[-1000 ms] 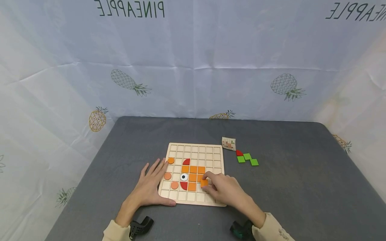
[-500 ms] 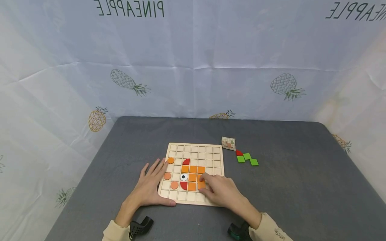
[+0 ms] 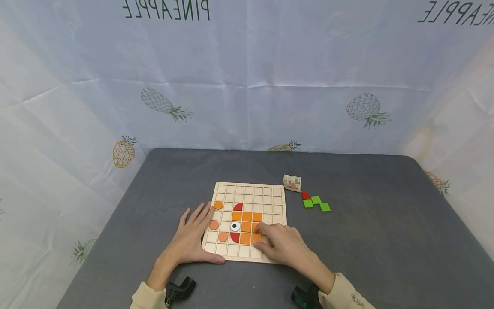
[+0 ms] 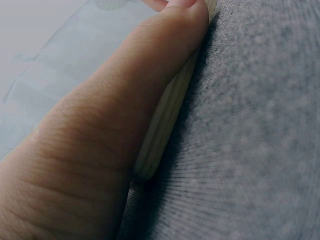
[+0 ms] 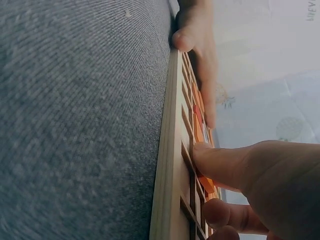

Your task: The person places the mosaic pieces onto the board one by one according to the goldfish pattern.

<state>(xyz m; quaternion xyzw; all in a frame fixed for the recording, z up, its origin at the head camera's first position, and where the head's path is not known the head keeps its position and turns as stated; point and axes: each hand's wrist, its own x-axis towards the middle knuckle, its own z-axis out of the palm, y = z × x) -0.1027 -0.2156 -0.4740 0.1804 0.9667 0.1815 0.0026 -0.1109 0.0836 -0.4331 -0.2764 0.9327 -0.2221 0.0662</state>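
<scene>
A pale wooden grid board (image 3: 274, 199) lies on the grey table. My left hand (image 3: 191, 240) rests along its left side, fingers spread and straight, thumb at the front corner. In the left wrist view that thumb lies against the board's edge (image 4: 162, 127). The thumb and index finger of my right hand (image 3: 285, 243) pinch an orange square tile (image 3: 257, 239) sitting in a cell at the lower right of an orange block. Beside this block are a white eye disc (image 3: 235, 226), a red quarter-round tile (image 3: 238, 207) above and another red quarter-round (image 3: 235, 237) below.
Several orange discs (image 3: 223, 237) sit in cells near my left hand. Right of the board lie a small pattern card (image 3: 292, 183), a red quarter-round tile (image 3: 306, 195) and green tiles (image 3: 325, 207). A pineapple-print cloth (image 3: 247, 107) hangs behind the table.
My right hand has moved slightly left with the orange square tile, which has gone from tilted over its cell to lying flat in it. The left hand stays in place.
</scene>
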